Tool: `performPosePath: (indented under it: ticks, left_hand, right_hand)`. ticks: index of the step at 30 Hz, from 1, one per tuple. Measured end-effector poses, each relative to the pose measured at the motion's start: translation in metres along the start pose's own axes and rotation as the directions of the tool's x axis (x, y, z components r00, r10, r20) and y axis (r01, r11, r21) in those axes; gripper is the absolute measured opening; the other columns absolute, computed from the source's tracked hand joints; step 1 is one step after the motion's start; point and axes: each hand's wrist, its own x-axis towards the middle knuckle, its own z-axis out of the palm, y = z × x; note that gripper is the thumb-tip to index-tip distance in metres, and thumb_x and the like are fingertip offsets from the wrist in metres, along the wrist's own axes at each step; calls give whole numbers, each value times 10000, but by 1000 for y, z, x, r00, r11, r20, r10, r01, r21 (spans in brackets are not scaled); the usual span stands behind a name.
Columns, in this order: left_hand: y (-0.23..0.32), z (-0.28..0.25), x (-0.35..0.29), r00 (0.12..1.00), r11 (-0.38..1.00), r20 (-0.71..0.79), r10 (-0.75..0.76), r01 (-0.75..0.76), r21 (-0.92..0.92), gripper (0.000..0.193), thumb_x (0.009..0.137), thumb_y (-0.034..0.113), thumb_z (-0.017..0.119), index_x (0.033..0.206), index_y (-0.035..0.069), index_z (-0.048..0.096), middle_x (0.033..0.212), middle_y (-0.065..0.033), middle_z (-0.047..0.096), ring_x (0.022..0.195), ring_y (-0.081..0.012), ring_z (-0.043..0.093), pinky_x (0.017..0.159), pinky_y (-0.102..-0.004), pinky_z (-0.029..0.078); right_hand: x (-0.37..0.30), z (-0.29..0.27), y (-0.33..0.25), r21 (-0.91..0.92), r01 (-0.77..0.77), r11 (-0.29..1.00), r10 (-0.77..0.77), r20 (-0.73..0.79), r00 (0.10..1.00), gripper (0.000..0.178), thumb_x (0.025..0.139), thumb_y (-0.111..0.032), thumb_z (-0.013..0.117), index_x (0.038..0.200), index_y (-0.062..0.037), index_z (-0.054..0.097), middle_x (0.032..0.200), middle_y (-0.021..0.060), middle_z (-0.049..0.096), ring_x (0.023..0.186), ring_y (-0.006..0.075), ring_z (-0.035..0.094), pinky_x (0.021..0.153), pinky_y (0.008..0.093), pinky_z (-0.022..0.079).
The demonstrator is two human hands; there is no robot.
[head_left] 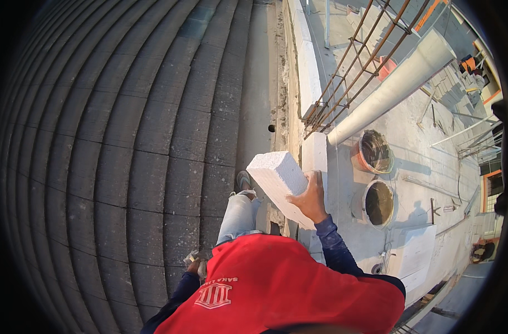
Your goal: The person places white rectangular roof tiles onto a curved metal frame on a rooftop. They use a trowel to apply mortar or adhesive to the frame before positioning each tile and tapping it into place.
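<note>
My right hand (312, 199) grips a white lightweight concrete block (279, 175) near its edge, fingers wrapped over one side. The block is tilted, held above the low wall between the roof and the floor slab. Just beyond it, another white block (315, 155) stands in line on the wall, below the rebar cage. Low at my left side, my left hand (195, 266) is closed around a small greyish thing (190, 257); its kind is too small and partly hidden to make out.
Dark corrugated roofing (126, 145) fills the left side. A concrete gutter (256, 83) with a round hole runs beside the wall. At right are a rusty rebar cage (357, 61), a thick pale pipe (398, 83), and two mortar tubs, one reddish (362, 161), one grey (365, 210).
</note>
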Motion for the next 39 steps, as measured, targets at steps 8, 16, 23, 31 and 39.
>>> performPosePath:
  ticks: [8, 16, 23, 31, 39]
  left_hand:
    - [264, 184, 144, 992, 992, 123, -24, 9, 125, 440, 1043, 380, 383, 1101, 41, 657, 967, -131, 703, 879, -299, 676, 794, -427, 556]
    - [563, 386, 205, 992, 989, 112, 56, -70, 133, 361, 1002, 380, 495, 927, 55, 635, 699, -110, 626, 522, -278, 592, 506, -417, 520]
    - [778, 546, 250, 894, 800, 77, 442, -431, 417, 290, 900, 288, 662, 912, 0, 696, 752, -108, 670, 584, -235, 655, 554, -382, 543]
    - [846, 676, 222, 950, 523, -44, 309, -131, 842, 290, 894, 249, 659, 1018, -6, 723, 884, -135, 729, 715, -237, 705, 688, -367, 573]
    - [954, 804, 268, 977, 668, -1, 215, -146, 729, 250, 874, 235, 684, 976, 8, 707, 838, -122, 706, 679, -242, 694, 628, -376, 566]
  right_hand:
    - [280, 63, 24, -99, -102, 990, 107, 51, 993, 771, 565, -249, 931, 1125, 30, 481, 1096, 204, 506, 1051, 379, 529, 919, 448, 462]
    - [518, 37, 42, -110, -188, 976, 166, -183, 969, 747, 562, -241, 924, 1107, 25, 487, 1082, 195, 522, 1052, 361, 541, 914, 430, 469]
    - [735, 50, 131, -14, -329, 944, 306, -329, 893, 744, 548, -232, 929, 1097, 28, 500, 1093, 200, 538, 1082, 368, 550, 938, 436, 468]
    - [973, 48, 232, -120, -361, 925, 300, -355, 886, 757, 558, -232, 932, 1099, 34, 474, 1091, 217, 529, 1079, 405, 530, 926, 464, 454]
    - [1157, 47, 309, -94, -453, 886, 397, -350, 849, 757, 563, -229, 930, 1105, 17, 461, 1099, 218, 519, 1092, 415, 518, 939, 486, 446]
